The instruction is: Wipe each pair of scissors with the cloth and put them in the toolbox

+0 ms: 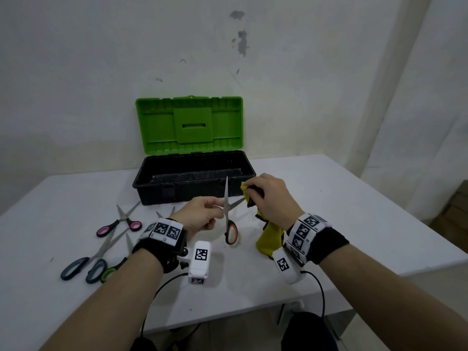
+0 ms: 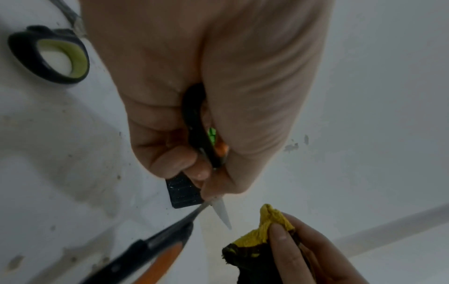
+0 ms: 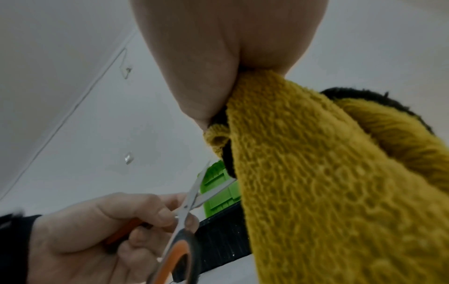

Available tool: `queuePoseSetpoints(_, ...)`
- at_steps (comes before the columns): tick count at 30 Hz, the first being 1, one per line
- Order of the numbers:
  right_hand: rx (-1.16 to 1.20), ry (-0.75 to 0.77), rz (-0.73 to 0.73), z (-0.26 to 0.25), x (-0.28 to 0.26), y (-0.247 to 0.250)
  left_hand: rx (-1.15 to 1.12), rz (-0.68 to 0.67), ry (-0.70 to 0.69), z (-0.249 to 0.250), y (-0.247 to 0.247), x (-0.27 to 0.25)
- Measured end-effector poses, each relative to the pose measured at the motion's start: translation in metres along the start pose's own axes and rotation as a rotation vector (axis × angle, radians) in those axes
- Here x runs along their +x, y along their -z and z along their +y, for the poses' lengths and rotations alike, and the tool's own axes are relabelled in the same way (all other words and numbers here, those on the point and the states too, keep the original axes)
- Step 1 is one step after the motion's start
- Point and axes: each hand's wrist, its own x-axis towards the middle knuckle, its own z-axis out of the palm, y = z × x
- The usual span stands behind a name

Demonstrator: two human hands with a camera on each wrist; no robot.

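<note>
Above the white table [image 1: 329, 198], before the open toolbox [image 1: 192, 178], splayed scissors [image 1: 228, 211] are pinched by the left hand [image 1: 200, 216] while one blade is wrapped in the cloth [image 1: 268, 236] gripped by the right hand [image 1: 273, 198]; fingers could be nicked by the bare blade.

White table [image 1: 354, 198], open toolbox [image 1: 192, 183], roughly four scissors [image 1: 119, 224] lying left

Five scissors [image 1: 229, 219], one cloth [image 1: 269, 236], one toolbox [image 1: 190, 183]
</note>
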Motion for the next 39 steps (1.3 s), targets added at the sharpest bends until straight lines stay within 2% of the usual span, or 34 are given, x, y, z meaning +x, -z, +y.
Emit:
queuePoseSetpoints(3,-0.005,0.082,-0.079,-0.01,-0.002,-0.005,0.043,0.052,-0.041,0.002,0.0,0.001)
queuePoseSetpoints(6,-0.039,0.098,-0.126,-0.015,-0.002,-0.012,0.083,0.109,-0.108,0.006,-0.001,0.0)
queuePoseSetpoints(12,-0.025,0.014,-0.004,-0.018,0.001,-0.017,-0.12,0.236,-0.211,0.009,-0.011,-0.002)
queuePoseSetpoints(18,0.021,-0.001,0.065,-0.024,0.005,-0.014,-0.479,0.171,-0.167,0.011,-0.017,-0.003)
queuePoseSetpoints(25,0.068,0.021,0.143,-0.033,0.005,-0.01,-0.685,0.085,-0.138,0.013,-0.016,-0.004)
queuePoseSetpoints(29,0.054,0.009,0.088,-0.037,0.003,-0.011,-0.631,0.091,-0.126,0.012,-0.017,-0.002)
queuePoseSetpoints(31,0.055,0.0,0.082,-0.038,0.002,-0.003,-0.552,0.145,-0.136,0.012,-0.017,-0.001)
queuePoseSetpoints(34,0.04,-0.023,0.099,-0.035,0.008,0.014,-0.441,0.256,-0.218,0.01,-0.015,-0.001)
queuePoseSetpoints(39,-0.089,0.067,-0.035,-0.037,0.011,0.009,-0.355,0.259,-0.304,0.011,-0.019,-0.006)
